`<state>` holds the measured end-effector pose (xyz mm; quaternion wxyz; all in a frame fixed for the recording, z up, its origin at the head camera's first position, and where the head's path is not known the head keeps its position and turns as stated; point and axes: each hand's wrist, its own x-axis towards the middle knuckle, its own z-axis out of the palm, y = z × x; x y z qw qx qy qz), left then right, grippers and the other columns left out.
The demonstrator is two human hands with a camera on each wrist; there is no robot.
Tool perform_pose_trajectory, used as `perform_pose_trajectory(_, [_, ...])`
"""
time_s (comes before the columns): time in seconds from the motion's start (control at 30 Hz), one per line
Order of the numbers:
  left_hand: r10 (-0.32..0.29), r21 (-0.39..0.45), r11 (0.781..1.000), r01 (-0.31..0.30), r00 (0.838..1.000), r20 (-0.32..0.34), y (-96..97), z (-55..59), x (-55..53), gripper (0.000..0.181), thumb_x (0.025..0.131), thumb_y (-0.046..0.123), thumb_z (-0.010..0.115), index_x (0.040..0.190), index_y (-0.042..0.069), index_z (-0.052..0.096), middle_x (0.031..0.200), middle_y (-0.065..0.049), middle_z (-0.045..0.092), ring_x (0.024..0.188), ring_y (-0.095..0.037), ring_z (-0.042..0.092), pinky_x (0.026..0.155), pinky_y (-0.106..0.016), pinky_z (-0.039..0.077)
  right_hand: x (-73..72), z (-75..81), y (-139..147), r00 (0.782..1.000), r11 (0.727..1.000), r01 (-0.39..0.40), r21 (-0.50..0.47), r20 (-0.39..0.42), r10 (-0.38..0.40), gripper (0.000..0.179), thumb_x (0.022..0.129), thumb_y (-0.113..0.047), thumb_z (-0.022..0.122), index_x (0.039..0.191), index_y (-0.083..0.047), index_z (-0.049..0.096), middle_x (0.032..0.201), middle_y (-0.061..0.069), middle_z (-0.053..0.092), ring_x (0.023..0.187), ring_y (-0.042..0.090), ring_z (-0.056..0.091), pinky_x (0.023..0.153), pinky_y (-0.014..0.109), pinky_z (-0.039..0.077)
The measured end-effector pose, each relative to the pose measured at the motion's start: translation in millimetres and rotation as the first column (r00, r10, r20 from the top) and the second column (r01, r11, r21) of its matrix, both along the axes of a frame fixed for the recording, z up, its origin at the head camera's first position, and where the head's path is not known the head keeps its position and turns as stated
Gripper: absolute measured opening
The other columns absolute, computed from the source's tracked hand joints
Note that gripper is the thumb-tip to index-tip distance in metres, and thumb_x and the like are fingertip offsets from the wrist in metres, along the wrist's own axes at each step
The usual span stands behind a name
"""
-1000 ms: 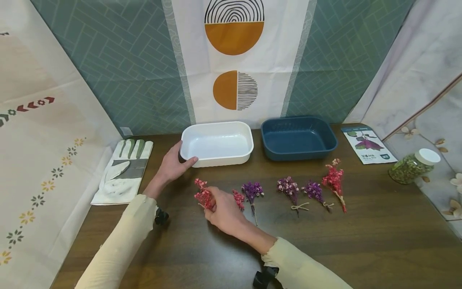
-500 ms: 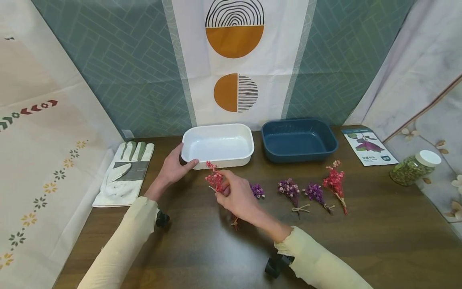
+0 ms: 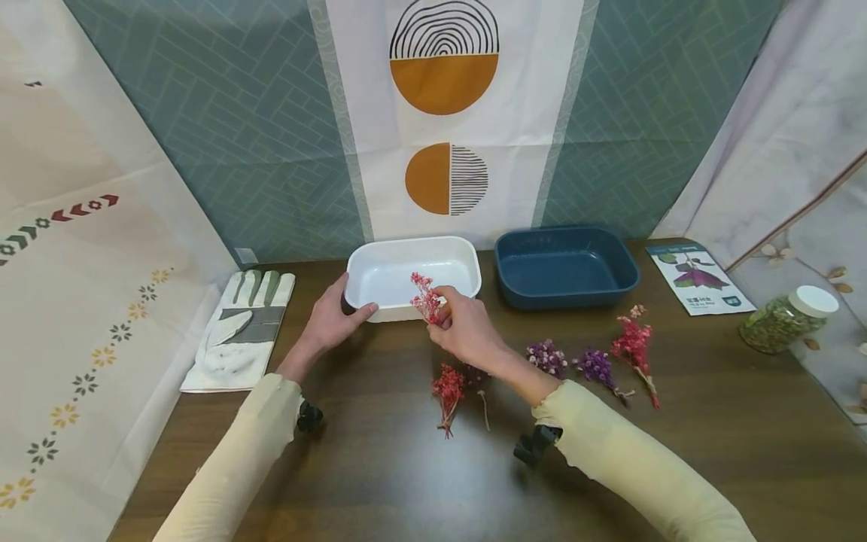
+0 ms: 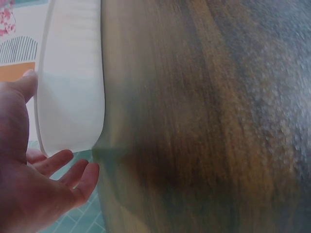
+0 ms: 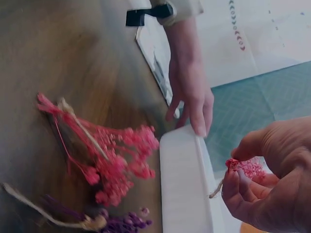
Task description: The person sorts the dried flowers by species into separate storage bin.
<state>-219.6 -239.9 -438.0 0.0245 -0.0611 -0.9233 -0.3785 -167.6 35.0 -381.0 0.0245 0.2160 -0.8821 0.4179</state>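
Note:
A sprig of small pink-red dried flowers [image 3: 425,298] is pinched between the thumb and fingers of my right hand [image 3: 467,328]. That hand holds it over the front rim of the white rectangular dish [image 3: 389,312]. At the dish's left front corner my left hand [image 3: 330,319] rests with thumb and fingers spread, touching the wall and rim. The left wrist view shows those fingers [image 4: 80,177] loosely bent beside the dish end. Below the right hand, a red flower bunch [image 3: 448,391] lies on the table, with a purple bunch [image 5: 121,224] beside it, partly hidden in the head view.
Right of the white dish stands a dark blue dish [image 3: 567,299]. Two purple bunches and a red bunch [image 3: 634,342] lie before it. A seed packet [image 3: 701,278] and a lidded jar [image 3: 789,320] are at the right; a folded glove [image 3: 237,331] is at the left.
My right hand has lifted the pink-red sprig off the table area and carried it up and right to the white dish. The left hand has stayed at the dish's corner.

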Motion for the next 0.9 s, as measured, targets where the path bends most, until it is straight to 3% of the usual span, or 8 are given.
perform_pose_trajectory(0.53, [0.002, -0.001, 1.000, -0.002, 1.000, -0.003, 1.6, -2.7, 0.5, 0.087, 0.089, 0.042, 0.074, 0.155, 0.005, 0.030, 0.144, -0.020, 0.046, 0.122, -0.036, 0.047, 0.103, -0.057, 0.039, -43.6, 1.4, -9.8, 1.000, 0.994, -0.016, 0.104, 0.017, 0.014, 0.052, 0.086, -0.007, 0.072, 0.133, 0.004, 0.053, 0.083, 0.008, 0.067, 0.074, 0.021, 0.061, 0.070, 0.034, 0.050])
perform_pose_trajectory(0.9, [0.009, -0.026, 1.000, -0.009, 1.000, -0.016, 0.7, 0.4, 1.1, 0.087, 0.089, 0.042, 0.075, 0.155, 0.005, 0.031, 0.143, -0.020, 0.047, 0.121, -0.035, 0.048, 0.102, -0.056, 0.041, -64.6, 2.7, -22.8, 0.999, 0.990, -0.026, 0.141, 0.048, 0.019, 0.054, 0.087, -0.008, 0.071, 0.136, 0.004, 0.051, 0.087, 0.011, 0.068, 0.078, 0.024, 0.062, 0.072, 0.034, 0.050])
